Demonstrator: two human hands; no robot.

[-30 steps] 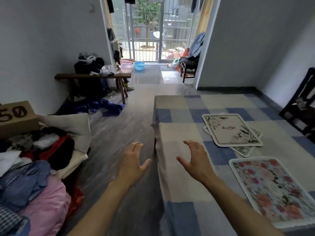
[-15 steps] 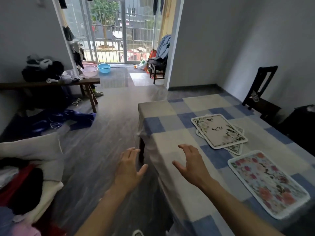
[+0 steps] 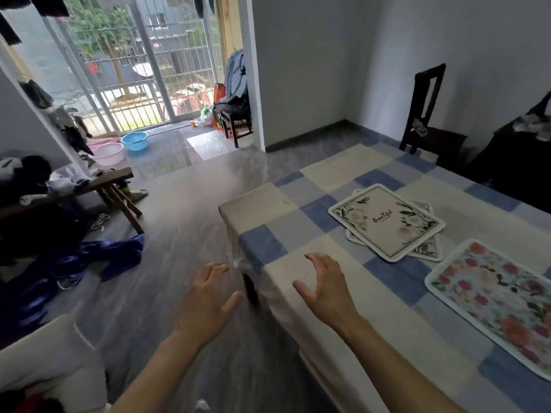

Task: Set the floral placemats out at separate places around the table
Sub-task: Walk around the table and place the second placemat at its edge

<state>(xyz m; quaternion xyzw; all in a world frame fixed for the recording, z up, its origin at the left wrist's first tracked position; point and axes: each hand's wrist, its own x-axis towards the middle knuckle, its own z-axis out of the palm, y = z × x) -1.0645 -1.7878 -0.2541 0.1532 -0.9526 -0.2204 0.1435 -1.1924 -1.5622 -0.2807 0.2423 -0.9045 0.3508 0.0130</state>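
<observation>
A table under a blue and cream checked cloth (image 3: 313, 263) fills the right side. A white placemat with green leaves and lettering (image 3: 386, 220) lies on top of a second similar mat (image 3: 425, 248), crosswise, near the middle. A pink rose placemat (image 3: 495, 302) lies alone by the near right edge. My right hand (image 3: 323, 286) hovers open above the table's left edge, well left of the mats. Just off the table corner my left hand (image 3: 207, 296) is held open above the floor. Neither hand holds anything.
A dark wooden chair (image 3: 426, 114) stands at the table's far side. A wooden bench (image 3: 74, 192) with clothes, blue cloth (image 3: 98, 257) on the floor, and two basins (image 3: 119, 146) sit to the left. A barred balcony door (image 3: 143, 67) is behind.
My view has swung to the right and moved along the table's end, so the chair has come into sight. Both hands stay open and empty in front of me.
</observation>
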